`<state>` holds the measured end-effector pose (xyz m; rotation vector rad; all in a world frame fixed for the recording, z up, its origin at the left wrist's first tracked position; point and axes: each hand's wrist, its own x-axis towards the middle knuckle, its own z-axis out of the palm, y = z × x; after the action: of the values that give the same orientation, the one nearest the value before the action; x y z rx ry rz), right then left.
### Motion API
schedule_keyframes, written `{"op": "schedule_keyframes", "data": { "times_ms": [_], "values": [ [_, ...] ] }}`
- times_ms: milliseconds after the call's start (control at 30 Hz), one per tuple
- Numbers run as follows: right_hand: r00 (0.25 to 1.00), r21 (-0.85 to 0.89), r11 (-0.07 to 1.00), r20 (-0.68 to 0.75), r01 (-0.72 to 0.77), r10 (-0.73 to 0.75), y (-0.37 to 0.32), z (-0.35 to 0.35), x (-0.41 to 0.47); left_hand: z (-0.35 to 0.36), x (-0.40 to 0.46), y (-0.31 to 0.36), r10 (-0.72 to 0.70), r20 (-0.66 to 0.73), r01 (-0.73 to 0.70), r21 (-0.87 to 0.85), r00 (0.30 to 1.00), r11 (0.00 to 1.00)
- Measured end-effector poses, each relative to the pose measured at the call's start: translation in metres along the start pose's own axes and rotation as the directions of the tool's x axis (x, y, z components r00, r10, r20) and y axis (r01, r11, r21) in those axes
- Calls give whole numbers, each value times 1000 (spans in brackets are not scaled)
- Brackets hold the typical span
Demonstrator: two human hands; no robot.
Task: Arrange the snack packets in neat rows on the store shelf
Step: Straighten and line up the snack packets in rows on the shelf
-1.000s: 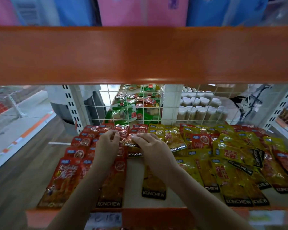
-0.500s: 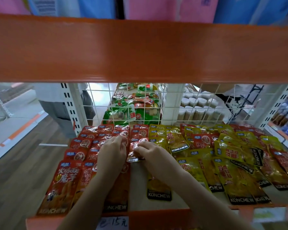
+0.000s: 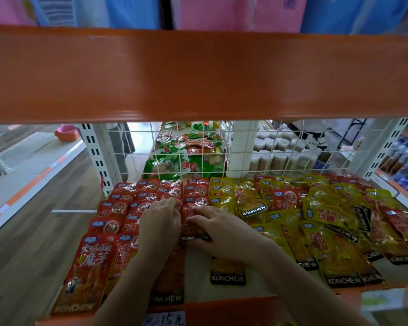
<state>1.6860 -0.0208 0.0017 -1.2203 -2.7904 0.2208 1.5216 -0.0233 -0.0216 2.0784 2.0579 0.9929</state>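
Since the earlier frame: both hands sit slightly nearer the front of the shelf, and the red packet point(image 3: 193, 223) between them lies lower, its black KONCHEW band showing at the near end.

Left hand point(image 3: 159, 223): palm down on the red packets, fingers gently curved, fingertips at the left edge of the red packet; whether it pinches that packet cannot be told.

Right hand point(image 3: 218, 229): fingers curled over the red packet's right side, thumb at its lower band, gripping it.

Red snack packets point(image 3: 113, 208): overlapping rows, left part of the shelf.

Yellow snack packets point(image 3: 320, 241): right part, looser, several askew, a few red ones mixed in.

Single yellow packet point(image 3: 227, 270): lies apart, near the front, under the right wrist.

Shelf point(image 3: 198, 276): pale surface, orange front lip with a price label point(image 3: 165, 320).

Wire mesh back panel point(image 3: 280, 149): white, behind the packets.
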Motion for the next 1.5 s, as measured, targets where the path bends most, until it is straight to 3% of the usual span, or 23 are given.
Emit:
{"op": "schedule_keyframes", "data": {
  "times_ms": [167,367,533,1233,1500],
  "values": [
    [1000,-26,999,-11,-27,26,-4,1,-1,-2,-3,0,36,40,-37,17,999,999],
    [967,-31,968,-55,-250,248,-7,10,-15,-1,-9,5,206,121,-213,52,971,976],
    [960,-60,959,-52,-277,274,0,18,-23,0,-11,8,290,181,-316,137,940,939],
    [961,-76,959,-76,-272,267,8,19,-33,-1,-11,2,300,293,-343,106,908,933],
    [922,124,927,-122,-353,368,19,-2,-50,3,-10,2,318,269,-362,133,909,923]
  ]
}}
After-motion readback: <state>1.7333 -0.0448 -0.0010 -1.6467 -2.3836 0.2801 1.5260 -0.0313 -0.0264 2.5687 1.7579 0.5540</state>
